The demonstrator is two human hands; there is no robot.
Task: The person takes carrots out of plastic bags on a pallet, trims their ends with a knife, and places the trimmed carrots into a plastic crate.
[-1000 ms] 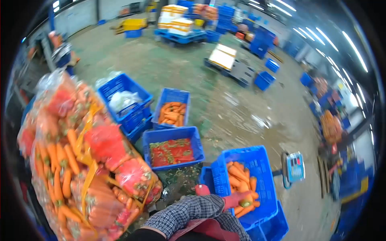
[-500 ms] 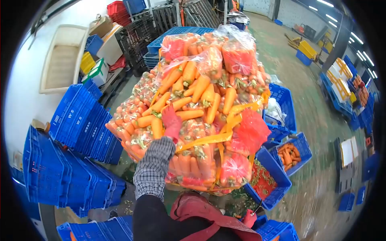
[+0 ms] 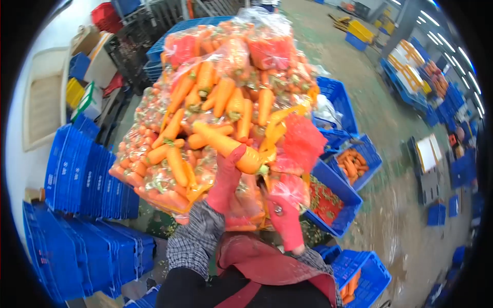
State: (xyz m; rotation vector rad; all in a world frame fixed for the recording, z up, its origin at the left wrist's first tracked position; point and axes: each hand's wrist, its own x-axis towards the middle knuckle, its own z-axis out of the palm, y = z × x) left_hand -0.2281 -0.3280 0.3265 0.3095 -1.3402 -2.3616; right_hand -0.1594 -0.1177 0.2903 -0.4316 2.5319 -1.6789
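Note:
My left hand [image 3: 226, 179], in a red glove, is closed around a large carrot [image 3: 221, 143] raised over the pile, its leafy end toward the right. My right hand [image 3: 283, 213], also gloved in red, is closed beside that leafy end; a small dark tool seems to stick out of it, too small to make out. Beneath both hands lies a large heap of bagged carrots [image 3: 149, 149], with loose carrots [image 3: 224, 95] on top and yellow straps and red wrapping at its right side.
Stacked blue crates [image 3: 77, 246] stand at the left. On the right are a crate of carrots [image 3: 352, 164], a crate with red lining and green scraps [image 3: 328, 203], and another carrot crate [image 3: 362, 277] near my right side. A pallet with white boxes [image 3: 405, 61] stands farther back.
My left hand has gone from reaching onto the pile to holding a carrot above it. My right hand has come up from the lower right to the carrot's leafy end.

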